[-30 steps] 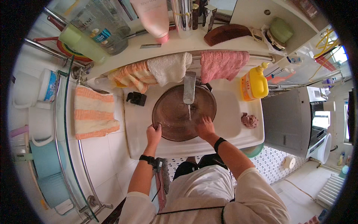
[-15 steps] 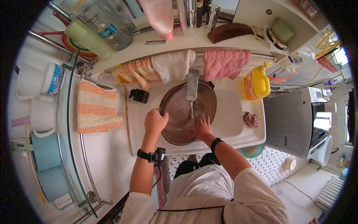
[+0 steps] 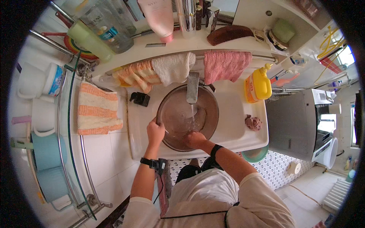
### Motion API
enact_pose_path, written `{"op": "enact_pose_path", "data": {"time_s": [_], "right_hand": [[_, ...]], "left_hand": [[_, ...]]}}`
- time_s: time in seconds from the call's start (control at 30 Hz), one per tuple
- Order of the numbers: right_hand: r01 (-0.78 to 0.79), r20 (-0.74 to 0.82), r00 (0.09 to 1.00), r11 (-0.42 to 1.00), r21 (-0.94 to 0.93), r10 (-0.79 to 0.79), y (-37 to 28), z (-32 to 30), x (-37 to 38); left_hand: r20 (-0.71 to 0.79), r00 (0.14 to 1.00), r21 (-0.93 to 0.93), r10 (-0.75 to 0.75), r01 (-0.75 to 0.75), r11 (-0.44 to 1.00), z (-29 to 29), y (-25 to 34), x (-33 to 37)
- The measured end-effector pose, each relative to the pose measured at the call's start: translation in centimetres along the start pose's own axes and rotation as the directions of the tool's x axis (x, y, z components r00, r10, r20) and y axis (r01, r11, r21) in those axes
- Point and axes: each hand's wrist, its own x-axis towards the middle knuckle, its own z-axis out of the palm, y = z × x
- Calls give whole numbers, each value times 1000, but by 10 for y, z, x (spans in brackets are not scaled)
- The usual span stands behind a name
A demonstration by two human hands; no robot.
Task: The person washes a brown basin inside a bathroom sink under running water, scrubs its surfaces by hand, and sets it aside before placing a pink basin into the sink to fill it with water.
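Since the earlier frame, left hand [image 3: 155,133] shifted up onto the metal basin [image 3: 178,110] left rim, fingers curled gripping it. Right hand [image 3: 194,139] is inside at the near edge, fingers bent under the faucet [image 3: 192,88] stream. Basin sits in the sink [image 3: 235,129], dead ahead, between both hands.

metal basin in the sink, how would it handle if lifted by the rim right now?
The metal basin looks rigid, so it likely won't flex. Water runs into it from the tap, so it is probably wet, slippery and heavier than empty. The left hand grips one rim only; a one-sided lift could tip and spill.
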Motion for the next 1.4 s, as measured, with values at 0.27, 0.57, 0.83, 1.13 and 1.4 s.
{"op": "enact_pose_path", "data": {"time_s": [0.27,0.57,0.83,1.13,1.4], "right_hand": [[-202,-585,810,950,-237,26,48,12,-26],[-45,-263,963,998,34,52,9,18,-8],[-182,-414,893,983,23,175,49,-14,-18],[-203,-370,916,974,-101,152,37,39,-8],[143,-432,855,931,-335,-287,-9,-32,-12]], "left_hand": [[-63,925,-116,375,-380,918,-1,-6,-8],[-101,966,8,237,-237,971,1,-2,0],[19,976,-168,218,-212,963,2,-5,9],[-185,936,-55,299,-313,948,21,-8,-17],[-62,950,-138,305,-311,940,12,6,11]]}}
